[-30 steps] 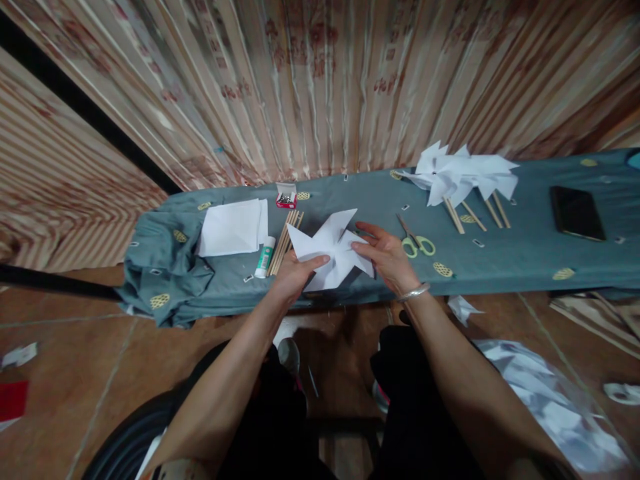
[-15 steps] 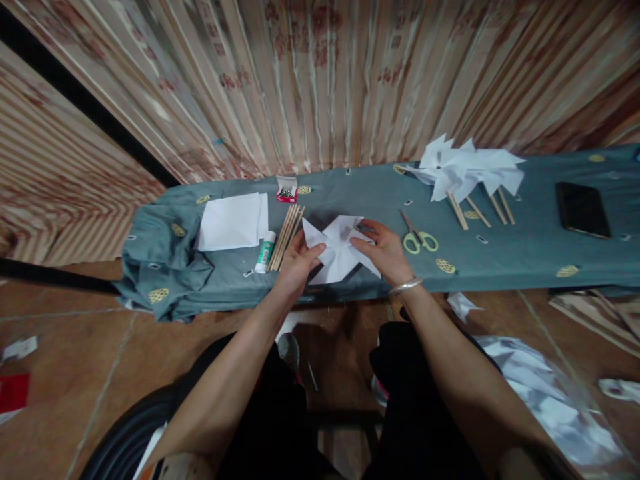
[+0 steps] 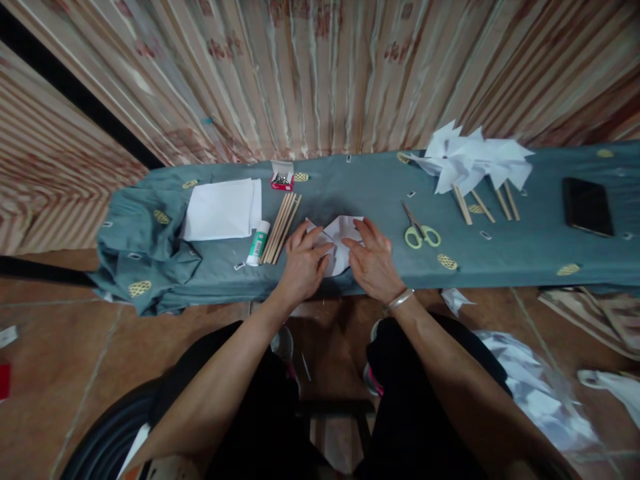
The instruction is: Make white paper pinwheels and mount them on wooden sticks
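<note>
Pinwheel held between both hands at the front of the bench

The white pinwheel (image 3: 339,252) was over the front part of the cloth (image 3: 360,193), in line with the wearer's knees. Its middle and lower folds showed; the outer points were partly covered by fingers. Could not tell whether it touched the cloth.

Left hand (image 3: 303,262): palm down, holding the pinwheel's left side, fingers bent inward over the folds. Right hand (image 3: 374,263): holding the right side the same way, with a silver bangle (image 3: 401,298) at the wrist. Both grips looked narrow, fingertips on paper; the underside was hidden. The two hands were apart, the pinwheel between them.

Left of the hands: a bundle of sticks (image 3: 281,230) lay slanted, a glue stick (image 3: 258,244) just beside it, and a pile of white paper (image 3: 219,210) farther left. Behind the sticks stood a small red-and-white box (image 3: 283,177) — lid up, shiny bits inside.

Right of the hands: green-handled scissors (image 3: 421,235), blades pointing away from the wearer. Farther right and back, other pinwheels (image 3: 480,160) overlapped in a heap, their sticks toward the wearer; a dark phone (image 3: 587,207) lay beyond. On the floor at right — a clear bag (image 3: 543,393) of white folded paper.
</note>
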`<state>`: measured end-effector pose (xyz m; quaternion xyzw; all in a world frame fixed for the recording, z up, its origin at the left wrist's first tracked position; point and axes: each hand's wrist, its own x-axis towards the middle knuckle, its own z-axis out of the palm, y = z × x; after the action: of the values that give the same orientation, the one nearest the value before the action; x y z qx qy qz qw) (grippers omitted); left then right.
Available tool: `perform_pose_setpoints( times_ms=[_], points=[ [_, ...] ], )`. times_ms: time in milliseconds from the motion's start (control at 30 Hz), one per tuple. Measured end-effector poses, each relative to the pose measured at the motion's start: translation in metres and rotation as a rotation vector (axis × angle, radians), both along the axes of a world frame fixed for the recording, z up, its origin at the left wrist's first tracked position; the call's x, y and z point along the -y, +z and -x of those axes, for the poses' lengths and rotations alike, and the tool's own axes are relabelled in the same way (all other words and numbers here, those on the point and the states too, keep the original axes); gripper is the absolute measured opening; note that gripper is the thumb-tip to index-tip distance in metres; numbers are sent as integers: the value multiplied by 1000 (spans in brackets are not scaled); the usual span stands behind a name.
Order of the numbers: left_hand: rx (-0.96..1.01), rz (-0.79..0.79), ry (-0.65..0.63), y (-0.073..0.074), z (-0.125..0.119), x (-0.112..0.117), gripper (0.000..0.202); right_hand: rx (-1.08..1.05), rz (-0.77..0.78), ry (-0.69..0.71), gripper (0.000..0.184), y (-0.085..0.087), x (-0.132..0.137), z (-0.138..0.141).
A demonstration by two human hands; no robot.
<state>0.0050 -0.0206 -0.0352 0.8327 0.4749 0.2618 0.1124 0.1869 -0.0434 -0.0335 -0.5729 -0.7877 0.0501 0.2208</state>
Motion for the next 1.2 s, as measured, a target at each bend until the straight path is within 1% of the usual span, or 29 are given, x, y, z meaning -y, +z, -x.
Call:
perform_pose_setpoints(
  times_ms=[133,300,467,633,767,900,1200],
  points=[
    [-93,-24,-7,-4,-4,0,26,36,8,16,37,-2,0,-2],
    [-132,-26,0,-6,-6,-2,26,65,13,28,36,-3,0,-3],
    [-145,-43,-6,-9,-7,-2,24,65,22,28,36,-6,0,-3],
    [-139,-57,-17,-9,-9,-4,21,50,25,37,38,-9,1,-1],
    [-128,-48,-6,-7,-10,-4,21,-25,29,21,38,-14,0,-2],
    [-94,-56,14,-6,-10,-6,22,-106,-8,6,37,-18,-2,-4],
    [-105,-58,25,-11,-13,-12,26,-63,-5,45,40,-13,0,-5]
  ],
)
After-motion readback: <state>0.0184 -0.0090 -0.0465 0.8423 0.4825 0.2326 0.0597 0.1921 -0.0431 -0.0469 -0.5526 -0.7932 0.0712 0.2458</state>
